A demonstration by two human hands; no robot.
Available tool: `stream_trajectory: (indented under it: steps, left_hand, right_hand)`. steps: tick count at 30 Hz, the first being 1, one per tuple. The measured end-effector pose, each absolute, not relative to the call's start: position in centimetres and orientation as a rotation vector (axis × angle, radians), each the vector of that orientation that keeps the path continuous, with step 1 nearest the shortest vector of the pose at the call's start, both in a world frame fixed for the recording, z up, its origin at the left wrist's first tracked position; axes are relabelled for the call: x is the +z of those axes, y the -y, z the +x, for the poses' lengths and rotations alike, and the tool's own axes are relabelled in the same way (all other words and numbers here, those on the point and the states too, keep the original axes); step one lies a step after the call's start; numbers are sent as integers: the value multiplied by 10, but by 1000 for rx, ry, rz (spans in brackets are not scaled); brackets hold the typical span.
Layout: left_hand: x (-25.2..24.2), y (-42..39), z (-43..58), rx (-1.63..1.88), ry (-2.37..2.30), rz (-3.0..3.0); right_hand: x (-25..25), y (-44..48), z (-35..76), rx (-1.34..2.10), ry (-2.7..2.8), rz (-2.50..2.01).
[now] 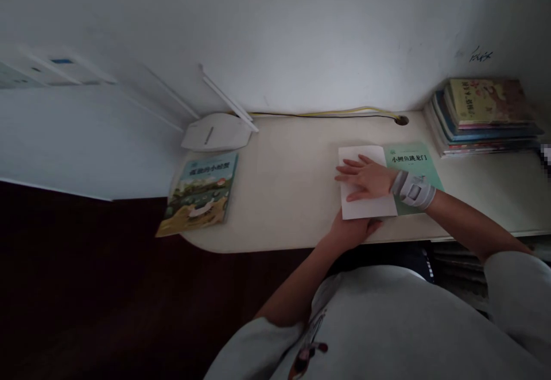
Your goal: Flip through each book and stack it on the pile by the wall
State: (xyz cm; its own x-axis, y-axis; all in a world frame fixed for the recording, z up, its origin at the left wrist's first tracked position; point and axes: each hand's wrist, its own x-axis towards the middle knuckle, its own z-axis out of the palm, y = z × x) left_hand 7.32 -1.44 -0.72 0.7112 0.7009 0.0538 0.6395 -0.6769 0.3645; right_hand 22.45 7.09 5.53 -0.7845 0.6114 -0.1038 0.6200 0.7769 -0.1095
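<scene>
A white sheet or folded cover (350, 210) lies over the left part of a green book (413, 167) on the desk. My right hand (365, 178) rests flat on the white surface, its fingers spread toward the left. At the lower edge of the white piece is my left hand (355, 231), partly under it, with the thumb showing to the right and the other fingers hidden. A band (415, 189) wraps my right wrist and covers part of the green book.
On the desk (279, 196), a book with a crab picture (200, 193) overhangs the left edge. Behind it sits a white router (217, 132) with antennas. Cables run along the wall to a hole (402, 120). Several stacked books (486, 104) stand at the right.
</scene>
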Motion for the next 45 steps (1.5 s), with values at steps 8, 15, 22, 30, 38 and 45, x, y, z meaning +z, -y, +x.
stream_trajectory:
  steps: [8,15,22,30,38,45]
  left_hand:
    - [-6,17,64,239,-1364,2649]
    - [7,9,57,169,-1444,2683]
    - [2,8,59,93,-1490,2675]
    - [2,5,57,55,-1491,2659]
    - [6,5,56,37,-1466,2635]
    - [0,4,55,69,-1456,2617]
  right_hand:
    - [57,-80,223,-139,-2836,1044]
    - [70,-66,253,-82,-2724,1084]
    - [79,-56,273,-6,-2634,1171]
    - [63,-37,277,144,-2586,1466]
    - [51,-29,261,66,-2607,1579]
    - [37,-21,249,36,-2719,1650]
